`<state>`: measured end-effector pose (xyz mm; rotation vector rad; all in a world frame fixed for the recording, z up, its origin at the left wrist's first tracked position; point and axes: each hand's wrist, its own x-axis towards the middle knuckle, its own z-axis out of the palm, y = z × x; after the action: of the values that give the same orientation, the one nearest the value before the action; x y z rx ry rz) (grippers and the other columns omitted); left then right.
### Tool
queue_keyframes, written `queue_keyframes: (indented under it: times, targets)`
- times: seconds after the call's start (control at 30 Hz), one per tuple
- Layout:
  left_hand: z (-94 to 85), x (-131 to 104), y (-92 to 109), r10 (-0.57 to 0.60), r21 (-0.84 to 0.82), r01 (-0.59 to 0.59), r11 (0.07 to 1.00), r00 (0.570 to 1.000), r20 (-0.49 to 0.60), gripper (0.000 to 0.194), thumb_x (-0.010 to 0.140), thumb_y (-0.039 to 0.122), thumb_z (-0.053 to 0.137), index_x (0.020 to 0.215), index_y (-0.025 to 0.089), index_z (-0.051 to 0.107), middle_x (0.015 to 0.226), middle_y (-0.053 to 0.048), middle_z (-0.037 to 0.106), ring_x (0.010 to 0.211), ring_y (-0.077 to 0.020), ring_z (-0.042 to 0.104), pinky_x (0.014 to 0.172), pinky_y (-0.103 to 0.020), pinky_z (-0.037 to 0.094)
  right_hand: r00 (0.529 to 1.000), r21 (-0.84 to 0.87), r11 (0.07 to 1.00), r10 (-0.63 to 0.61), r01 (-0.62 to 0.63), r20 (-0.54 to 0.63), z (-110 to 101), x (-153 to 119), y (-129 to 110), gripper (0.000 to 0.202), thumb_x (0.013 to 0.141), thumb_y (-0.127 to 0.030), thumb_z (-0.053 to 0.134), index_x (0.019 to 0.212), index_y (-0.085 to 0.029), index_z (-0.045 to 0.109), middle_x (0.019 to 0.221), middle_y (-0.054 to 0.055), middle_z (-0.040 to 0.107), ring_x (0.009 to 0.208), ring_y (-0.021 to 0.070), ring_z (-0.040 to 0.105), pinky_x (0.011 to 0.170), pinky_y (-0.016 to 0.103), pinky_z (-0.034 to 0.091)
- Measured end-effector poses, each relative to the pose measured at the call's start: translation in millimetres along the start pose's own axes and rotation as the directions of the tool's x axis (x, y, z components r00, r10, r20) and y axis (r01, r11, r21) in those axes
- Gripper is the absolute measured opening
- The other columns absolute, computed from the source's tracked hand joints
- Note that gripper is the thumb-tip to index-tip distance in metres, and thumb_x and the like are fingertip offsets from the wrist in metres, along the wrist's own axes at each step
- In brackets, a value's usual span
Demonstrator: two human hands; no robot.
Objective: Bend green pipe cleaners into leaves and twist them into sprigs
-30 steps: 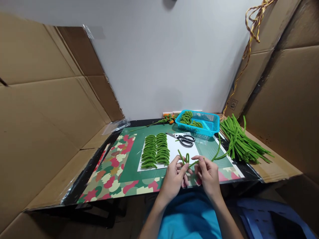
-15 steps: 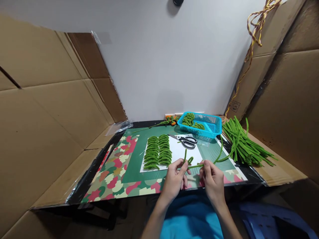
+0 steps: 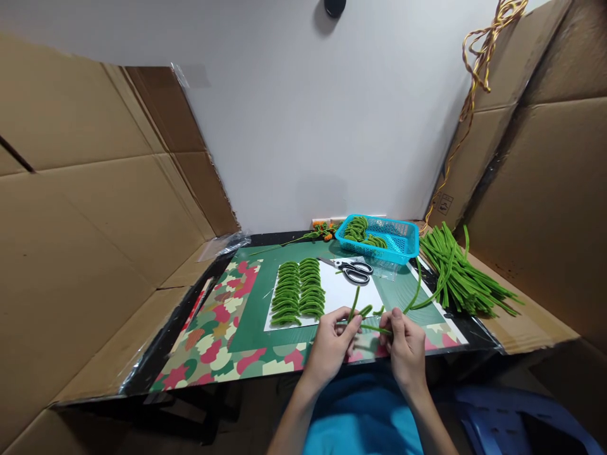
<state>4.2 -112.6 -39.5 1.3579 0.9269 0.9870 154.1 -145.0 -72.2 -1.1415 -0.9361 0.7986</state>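
Between my two hands runs a green pipe cleaner (image 3: 376,328), bent into a small loop near the left fingers. My left hand (image 3: 336,335) pinches it beside the loop, with one end sticking up. My right hand (image 3: 402,338) grips the stretch further right, fingers closed. Beyond the hands a white sheet (image 3: 344,300) bears two columns of folded green pipe-cleaner pieces (image 3: 298,291). Black-handled scissors (image 3: 355,272) lie on the sheet's far part, blades toward the left. A short green scrap (image 3: 378,311) rests near my right fingertips.
A blue basket (image 3: 403,253) with more folded green pieces stands at the back. To the right lies a heap of long green pipe cleaners (image 3: 462,275). Orange flowers on green stems (image 3: 325,230) lie left of the basket. Cardboard walls (image 3: 95,221) flank the table on both sides.
The right fingers have shifted slightly along the pipe cleaner, and the stretch between the hands now slants a little downward. The short scrap shows more clearly. The view has moved slightly.
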Motion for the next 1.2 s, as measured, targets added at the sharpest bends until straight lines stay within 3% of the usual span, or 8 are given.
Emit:
queue_keyframes:
  times: [0.13,0.23,0.53,0.73,0.9,1.07,1.2]
  targets:
    - [1.0,1.2,-0.3,-0.001,-0.039,0.0,0.999,1.0,-0.019,0.041,0.094,0.053,0.07,0.106,0.015,0.063,0.077,0.001,0.065,0.037,-0.0031,0.047,0.034,-0.015,0.031,0.999,-0.013,1.0,-0.023,0.024,0.033,0.4,0.2,-0.9,0.046,0.101,-0.06,0.059,0.078,-0.02,0.061,0.055,-0.006,0.046,0.046,0.0113,0.042,0.044,0.023,0.038]
    - [1.1,2.5,0.0,-0.005,-0.084,0.003,0.996,1.0,-0.026,0.043,0.094,0.054,0.069,0.114,0.017,0.058,0.083,0.0,0.068,0.036,-0.0049,0.054,0.032,-0.014,0.031,0.998,-0.013,0.999,-0.049,0.049,0.028,1.3,0.0,-0.9,0.037,0.098,-0.054,0.066,0.087,-0.02,0.065,0.057,-0.006,0.046,0.046,0.0112,0.043,0.044,0.023,0.038]
    - [0.9,1.9,2.0,-0.033,-0.125,0.029,0.992,0.999,-0.024,0.045,0.093,0.059,0.067,0.107,0.019,0.053,0.078,0.002,0.068,0.034,-0.0052,0.054,0.03,-0.012,0.028,0.99,-0.029,0.99,-0.137,0.136,-0.031,3.1,-1.3,-3.5,0.027,0.093,-0.046,0.075,0.093,-0.02,0.066,0.057,-0.007,0.05,0.043,0.0108,0.047,0.042,0.023,0.039]
    - [1.4,1.5,0.2,-0.025,-0.131,0.022,0.991,1.0,-0.017,0.044,0.093,0.058,0.068,0.107,0.021,0.049,0.082,0.001,0.07,0.037,-0.0074,0.059,0.031,-0.013,0.031,0.989,0.039,0.995,-0.084,0.089,-0.12,3.5,0.2,-6.3,0.035,0.085,-0.048,0.082,0.098,-0.019,0.068,0.078,0.004,0.072,0.057,0.0173,0.067,0.044,0.025,0.054]
    - [4.2,1.5,-1.8,-0.001,-0.094,0.007,0.996,0.998,0.061,0.038,0.096,0.054,0.068,0.104,0.02,0.053,0.085,0.0,0.07,0.04,-0.0062,0.059,0.035,-0.014,0.034,0.972,0.094,0.991,-0.069,0.092,-0.226,8.0,2.3,-6.2,0.04,0.082,-0.043,0.086,0.108,-0.019,0.068,0.093,0.011,0.077,0.08,0.0247,0.077,0.054,0.027,0.063]
    - [8.1,-1.9,-4.7,0.017,-0.033,-0.015,0.999,0.997,0.069,0.035,0.094,0.048,0.072,0.106,0.019,0.058,0.087,-0.002,0.071,0.049,-0.008,0.06,0.046,-0.018,0.045,0.976,0.125,0.991,-0.029,0.057,-0.216,9.4,4.6,-8.5,0.039,0.078,-0.043,0.089,0.101,-0.017,0.07,0.09,0.012,0.08,0.081,0.0272,0.078,0.055,0.03,0.064]
    - [9.6,-4.0,-6.3,-0.001,0.078,-0.006,0.997,0.996,0.09,0.035,0.094,0.047,0.071,0.11,0.017,0.064,0.086,-0.005,0.074,0.049,-0.0089,0.056,0.049,-0.021,0.045,0.982,0.134,0.991,0.037,-0.012,-0.185,8.2,6.5,-9.5,0.041,0.075,-0.045,0.091,0.096,-0.014,0.075,0.09,0.016,0.082,0.083,0.0311,0.08,0.056,0.033,0.066]
